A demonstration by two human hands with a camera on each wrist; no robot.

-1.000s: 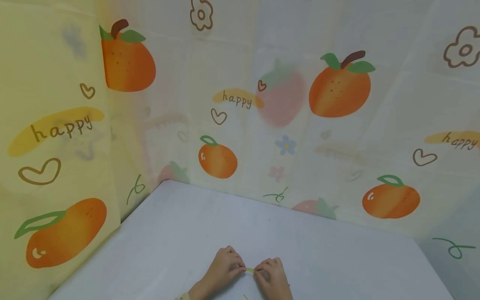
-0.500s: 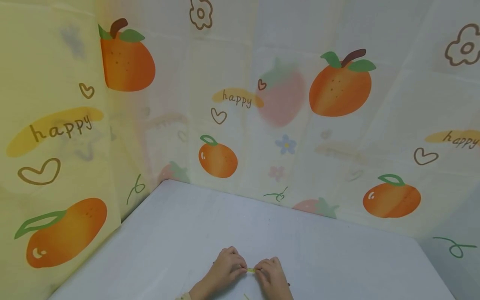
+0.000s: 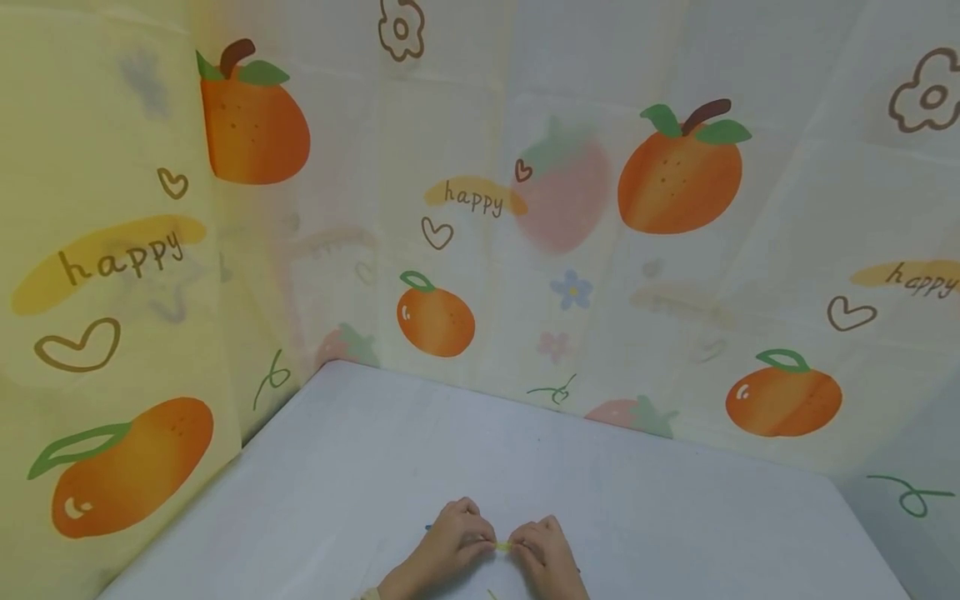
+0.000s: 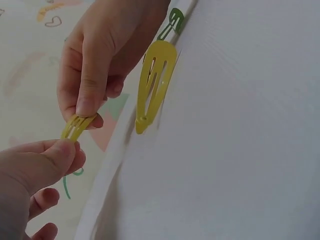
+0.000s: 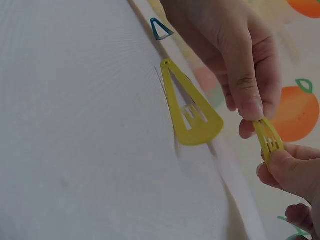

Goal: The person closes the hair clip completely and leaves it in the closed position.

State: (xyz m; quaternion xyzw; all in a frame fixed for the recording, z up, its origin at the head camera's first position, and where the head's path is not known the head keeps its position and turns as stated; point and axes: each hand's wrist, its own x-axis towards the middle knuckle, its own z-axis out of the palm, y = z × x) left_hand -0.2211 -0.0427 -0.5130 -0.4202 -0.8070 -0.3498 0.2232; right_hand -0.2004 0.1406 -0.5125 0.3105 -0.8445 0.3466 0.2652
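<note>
A yellow snap hair clip (image 4: 75, 129) spans the small gap between my two hands. My left hand (image 3: 454, 540) pinches one end of it between thumb and fingers. At the other end, the thumb and fingertips of my right hand (image 3: 548, 553) pinch it. In the right wrist view the held clip (image 5: 267, 134) looks slightly bowed, with slots along its middle; its ends are hidden under the thumbs. Below the hands, a second yellow snap hair clip (image 5: 201, 134) lies on the white table, its narrow tip pointing away in that view.
A green hair clip (image 4: 175, 21) lies near the table edge in the left wrist view. A teal hair clip (image 5: 161, 30) shows beyond the left hand in the right wrist view. Fruit-printed curtains (image 3: 480, 108) stand behind and left of the white table (image 3: 360, 467).
Both hands have shifted slightly, the left one a little right and down, still pinching the yellow clip. A bit of teal now shows beside the left hand.
</note>
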